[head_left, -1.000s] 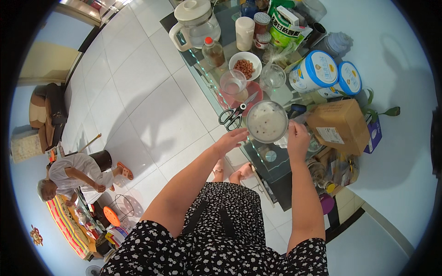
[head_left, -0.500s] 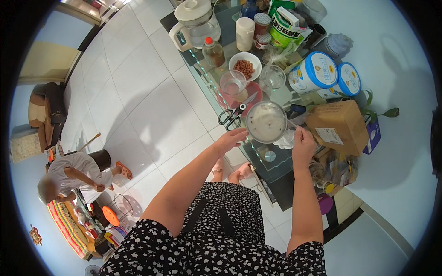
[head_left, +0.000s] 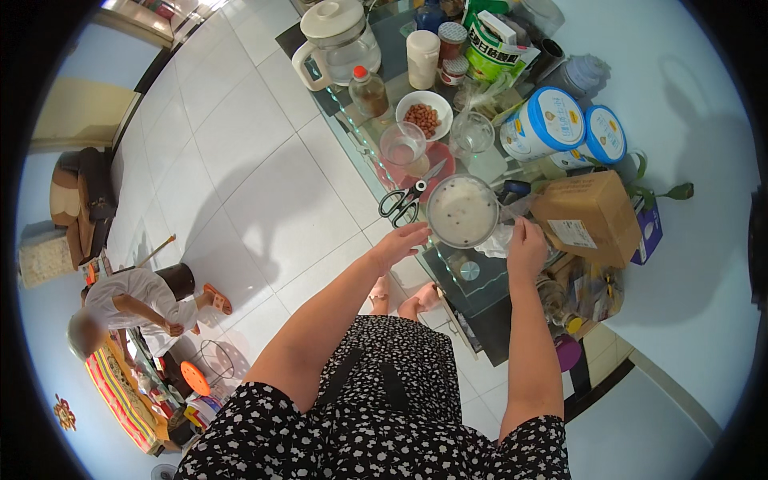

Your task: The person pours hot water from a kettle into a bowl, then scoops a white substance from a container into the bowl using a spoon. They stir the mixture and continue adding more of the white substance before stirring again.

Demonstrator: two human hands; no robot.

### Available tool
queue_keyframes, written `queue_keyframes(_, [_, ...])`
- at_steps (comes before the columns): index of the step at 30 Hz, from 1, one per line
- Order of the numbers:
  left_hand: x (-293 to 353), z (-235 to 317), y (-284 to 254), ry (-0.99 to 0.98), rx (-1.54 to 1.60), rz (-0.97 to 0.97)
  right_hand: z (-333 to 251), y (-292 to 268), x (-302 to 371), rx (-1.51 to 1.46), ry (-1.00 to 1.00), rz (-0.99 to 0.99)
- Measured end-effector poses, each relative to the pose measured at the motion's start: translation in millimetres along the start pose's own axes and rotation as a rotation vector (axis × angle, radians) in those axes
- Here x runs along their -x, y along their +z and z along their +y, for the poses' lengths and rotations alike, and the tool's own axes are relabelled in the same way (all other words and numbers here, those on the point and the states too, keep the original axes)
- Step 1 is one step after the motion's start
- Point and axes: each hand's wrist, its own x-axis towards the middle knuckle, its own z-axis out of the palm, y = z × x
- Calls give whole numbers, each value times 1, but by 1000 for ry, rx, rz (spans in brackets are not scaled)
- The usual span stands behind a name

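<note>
A clear round container (head_left: 462,211) stands near the table edge in front of me, with whitish, frothy contents and several dark bits. My left hand (head_left: 406,242) reaches its left side; the fingers are stretched out, their tips at the wall. On the other side my right hand (head_left: 527,245) is closed in a pinch on a thin stirrer (head_left: 510,216) that slants toward the container. The stirrer's lower end is hard to make out. Black-handled scissors (head_left: 408,198) lie just beyond my left hand, their blades over a red plate (head_left: 440,158).
The glass table (head_left: 472,300) also bears a bowl of peanuts (head_left: 433,102), a clear cup (head_left: 402,144), a glass jug (head_left: 472,133), a kettle (head_left: 340,44), blue-lidded tins (head_left: 546,124) and a cardboard box (head_left: 588,218). A person (head_left: 132,300) sits far left.
The dark bits on the frothy surface have shifted, and the stirrer shows less clearly. Both hands stay in nearly the same place.
</note>
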Motion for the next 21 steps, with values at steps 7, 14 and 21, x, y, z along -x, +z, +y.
queue_keyframes(7, [2, 3, 2, -13, -19, 7, 35, -1, 25, -2, 16, -126])
queue_keyframes(14, [0, 0, 1, -6, -29, -5, 38, 20, 47, -549, 619, -308])
queue_keyframes(21, [0, -2, 1, 6, -23, -4, 14, 24, 50, -882, 866, -256])
